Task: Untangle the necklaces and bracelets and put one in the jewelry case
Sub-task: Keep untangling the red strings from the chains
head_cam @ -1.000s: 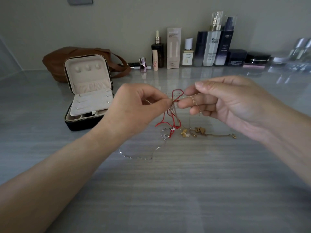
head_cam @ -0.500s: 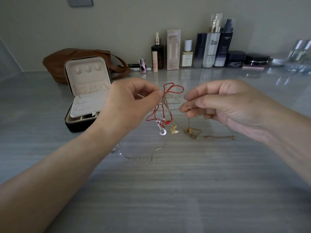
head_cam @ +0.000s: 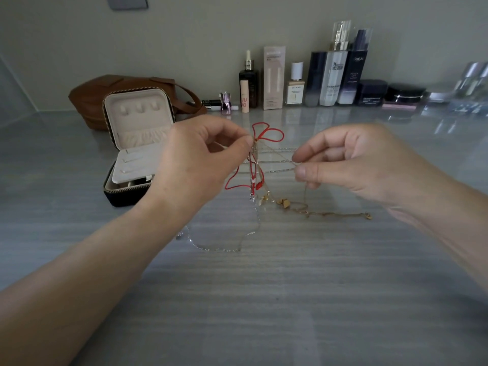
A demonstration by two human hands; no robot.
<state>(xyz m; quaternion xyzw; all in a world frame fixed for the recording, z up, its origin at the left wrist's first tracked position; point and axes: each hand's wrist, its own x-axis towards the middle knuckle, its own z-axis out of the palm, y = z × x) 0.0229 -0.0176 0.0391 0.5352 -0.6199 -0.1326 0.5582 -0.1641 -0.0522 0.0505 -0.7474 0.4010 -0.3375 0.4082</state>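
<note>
My left hand [head_cam: 200, 165] pinches the knot of a red cord bracelet [head_cam: 266, 134] above the table, its loops sticking up and hanging down. My right hand [head_cam: 351, 165] pinches thin chains [head_cam: 277, 165] that stretch taut across to the knot. A gold chain [head_cam: 340, 214] with small charms trails on the table under my right hand. A silver chain [head_cam: 224, 249] hangs from the tangle and curls on the table below my left wrist. The open jewelry case [head_cam: 137, 120], black outside and cream inside, stands at the left behind my left hand.
A brown leather bag [head_cam: 105, 93] lies behind the case. Several cosmetic bottles [head_cam: 330, 75] and jars [head_cam: 404, 95] line the back wall. The grey striped tabletop [head_cam: 264, 299] stretches toward me.
My hands have moved apart, the right one going right, so the thin chains now stretch taut between them. The red cord has risen with my left hand.
</note>
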